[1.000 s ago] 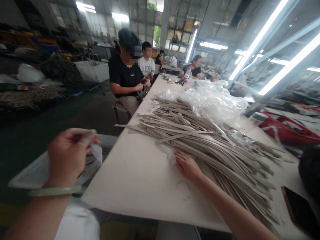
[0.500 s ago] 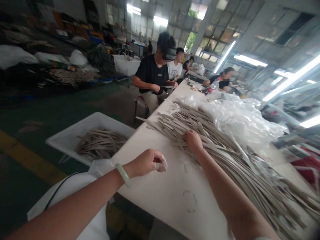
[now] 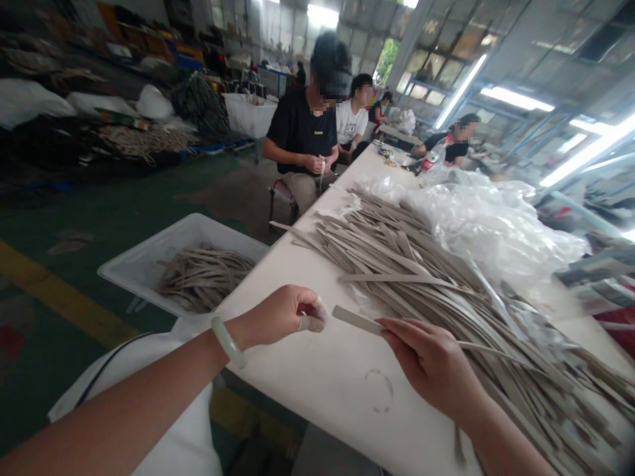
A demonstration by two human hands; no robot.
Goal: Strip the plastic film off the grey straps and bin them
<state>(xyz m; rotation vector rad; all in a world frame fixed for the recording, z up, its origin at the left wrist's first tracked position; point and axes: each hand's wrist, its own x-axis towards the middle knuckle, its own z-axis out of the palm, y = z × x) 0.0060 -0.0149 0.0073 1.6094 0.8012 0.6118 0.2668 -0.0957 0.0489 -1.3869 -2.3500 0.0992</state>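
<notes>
Strip (image 3: pixel 355 319), flat and grey-beige, is pinched between the thumb and fingers of the right hand (image 3: pixel 431 362) over the worktop (image 3: pixel 342 396) towards its near edge, its free end just short of the left hand (image 3: pixel 278 318). By the near left corner, the left fingers curl with tips close to the thumb; whether they grip anything, I cannot tell. Similar strips (image 3: pixel 391 264) lie heaped from the left edge rightward, beside crumpled clear plastic (image 3: pixel 489 215).

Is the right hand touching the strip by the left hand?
Touching: the head view shows the right hand gripping the strip, whose end juts beyond it.
</notes>
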